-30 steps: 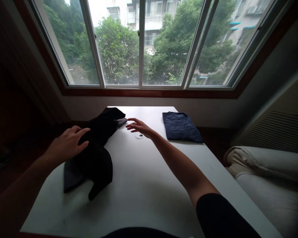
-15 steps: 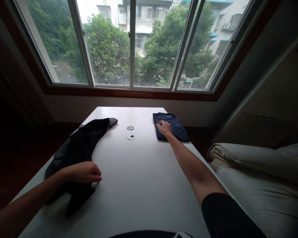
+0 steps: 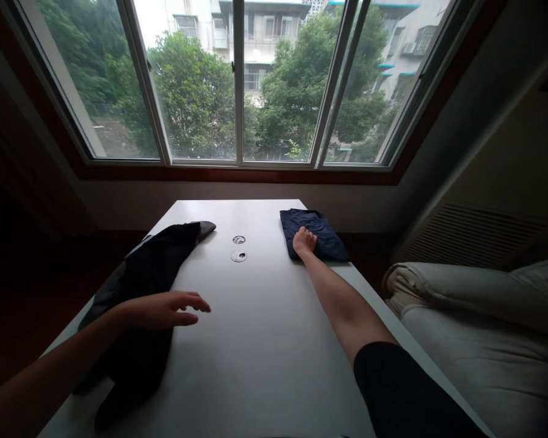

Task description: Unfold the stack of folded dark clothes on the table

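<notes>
A black garment (image 3: 141, 286) lies loosely spread along the left side of the white table (image 3: 265, 340). My left hand (image 3: 168, 308) hovers over its near part with fingers spread, holding nothing. A folded dark blue garment (image 3: 322, 228) lies at the table's far right. My right hand (image 3: 304, 241) is stretched out onto its near left corner, fingers curled on the cloth.
Two small round cable ports (image 3: 238, 248) sit in the table's middle far part. A wide window (image 3: 237, 85) runs behind the table. A light sofa or cushion (image 3: 475, 322) stands right of the table. Dark floor lies to the left.
My right hand crossed from the black garment to the folded blue one and curled on it. My left hand moved nearer along the black garment and opened its fingers.
</notes>
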`<state>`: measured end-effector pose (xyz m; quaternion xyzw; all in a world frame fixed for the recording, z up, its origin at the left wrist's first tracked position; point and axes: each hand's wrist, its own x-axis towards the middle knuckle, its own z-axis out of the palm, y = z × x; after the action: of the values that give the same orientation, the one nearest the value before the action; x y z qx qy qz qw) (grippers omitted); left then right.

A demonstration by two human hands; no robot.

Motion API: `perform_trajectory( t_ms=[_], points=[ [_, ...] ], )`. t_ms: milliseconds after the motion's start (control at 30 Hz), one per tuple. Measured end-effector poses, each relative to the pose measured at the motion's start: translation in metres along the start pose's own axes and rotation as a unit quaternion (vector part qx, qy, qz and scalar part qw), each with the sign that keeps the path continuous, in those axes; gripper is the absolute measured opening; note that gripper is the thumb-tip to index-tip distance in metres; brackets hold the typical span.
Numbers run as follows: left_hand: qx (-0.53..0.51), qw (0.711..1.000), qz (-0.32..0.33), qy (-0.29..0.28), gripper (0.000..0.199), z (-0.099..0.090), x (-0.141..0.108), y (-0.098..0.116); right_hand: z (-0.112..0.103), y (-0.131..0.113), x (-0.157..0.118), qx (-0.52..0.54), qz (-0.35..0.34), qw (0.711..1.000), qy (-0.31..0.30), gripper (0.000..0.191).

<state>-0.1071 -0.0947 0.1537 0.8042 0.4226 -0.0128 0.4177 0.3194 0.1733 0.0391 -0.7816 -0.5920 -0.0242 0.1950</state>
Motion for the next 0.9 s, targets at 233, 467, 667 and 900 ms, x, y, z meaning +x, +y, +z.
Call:
perform_trajectory(
  t_ms=[233,467,667,900],
  points=[
    [0.061,0.995,0.020,0.081,0.052,-0.010,0.023,-0.038,-0.015,0.018,-0.001,0.037,-0.010,0.999,-0.011,0.026],
    [0.062,0.962,0.059,0.259,0.054,-0.039,0.045,-0.052,-0.054,-0.004,-0.012,0.119,-0.075,0.990,-0.007,0.021],
    [0.098,0.929,0.081,0.348,0.049,-0.044,0.082,-0.049,-0.080,-0.042,-0.134,0.345,-0.411,0.833,-0.136,0.016],
    [0.121,0.960,-0.021,0.252,0.078,0.023,0.110,-0.039,-0.106,-0.053,-0.205,0.337,-0.543,0.650,-0.411,0.025]
  ],
)
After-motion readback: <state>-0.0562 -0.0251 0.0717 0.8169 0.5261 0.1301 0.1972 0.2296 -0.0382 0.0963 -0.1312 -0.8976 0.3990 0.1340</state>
